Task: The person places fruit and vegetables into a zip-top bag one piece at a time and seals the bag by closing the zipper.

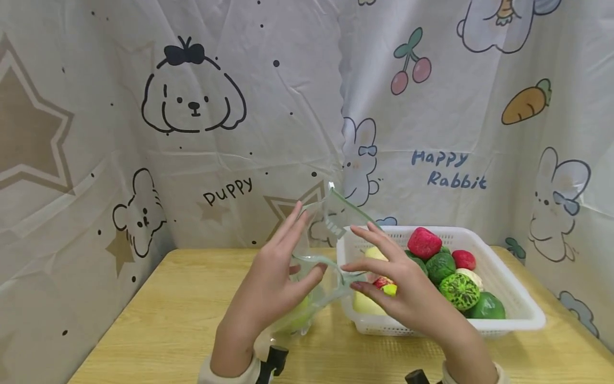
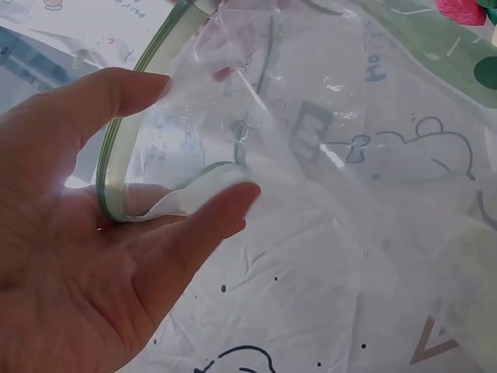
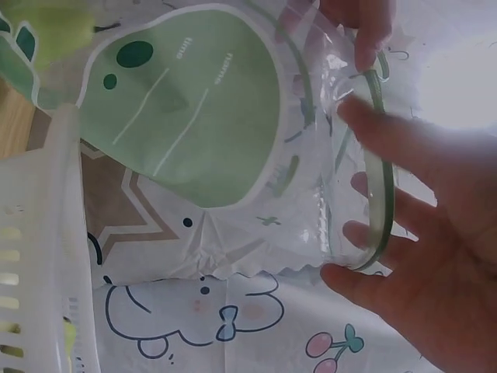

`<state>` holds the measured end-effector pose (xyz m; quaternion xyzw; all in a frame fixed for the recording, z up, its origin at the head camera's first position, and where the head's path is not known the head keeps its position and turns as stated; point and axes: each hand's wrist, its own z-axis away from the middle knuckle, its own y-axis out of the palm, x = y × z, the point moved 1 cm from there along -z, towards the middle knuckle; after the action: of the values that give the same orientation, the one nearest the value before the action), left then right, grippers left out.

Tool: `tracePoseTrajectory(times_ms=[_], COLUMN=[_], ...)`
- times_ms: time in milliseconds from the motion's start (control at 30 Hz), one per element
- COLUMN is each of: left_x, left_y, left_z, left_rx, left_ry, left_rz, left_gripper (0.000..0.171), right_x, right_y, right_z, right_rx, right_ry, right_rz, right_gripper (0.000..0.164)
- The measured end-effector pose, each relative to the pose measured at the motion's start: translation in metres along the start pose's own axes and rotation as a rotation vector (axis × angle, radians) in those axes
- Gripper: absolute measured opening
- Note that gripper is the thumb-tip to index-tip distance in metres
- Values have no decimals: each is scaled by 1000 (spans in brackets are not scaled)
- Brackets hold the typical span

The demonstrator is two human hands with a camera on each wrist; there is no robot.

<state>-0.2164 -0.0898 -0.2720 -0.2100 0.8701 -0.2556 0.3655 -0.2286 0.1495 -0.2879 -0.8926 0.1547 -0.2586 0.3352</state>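
A clear zip bag [image 1: 312, 261] with a green zip edge stands tilted above the table, its mouth spread wide. My left hand [image 1: 271, 277] holds the left side of the rim, fingers extended upward and thumb at the opening. On the opposite side my right hand [image 1: 398, 277] grips the rim between thumb and fingers. The right wrist view shows the bag's printed green label panel [image 3: 202, 109]. A yellow-green pear [image 3: 58, 35] with a dark stem shows at the bag's far end; in the head view it is blurred behind plastic.
A white plastic basket [image 1: 520, 314] stands to the right, just behind my right hand. It holds red pieces [image 1: 424, 242], green pieces [image 1: 486, 306], a patterned green round piece [image 1: 459, 292] and yellow ones. A printed cloth [image 1: 288, 106] hangs behind the wooden table [image 1: 158, 325].
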Motion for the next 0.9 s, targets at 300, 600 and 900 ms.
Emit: tracePoseTrajectory(times_ms=[300,600,900], left_x=[-5,-3,-4], left_y=[-3,-10,-8], left_z=[-4,-3,1], left_rx=[2,-7,33], left_ry=[0,-13,-75], left_rz=[-4,-92,-54], left_gripper=[90,93,100], right_x=[0,-1,-10], right_y=[-4,-15,-18], right_z=[-4,-2,2], right_rx=[-74,-73,-130], right_ry=[-19,96,179], right_rz=[-24,-267,-319], right_gripper=[28,21,24])
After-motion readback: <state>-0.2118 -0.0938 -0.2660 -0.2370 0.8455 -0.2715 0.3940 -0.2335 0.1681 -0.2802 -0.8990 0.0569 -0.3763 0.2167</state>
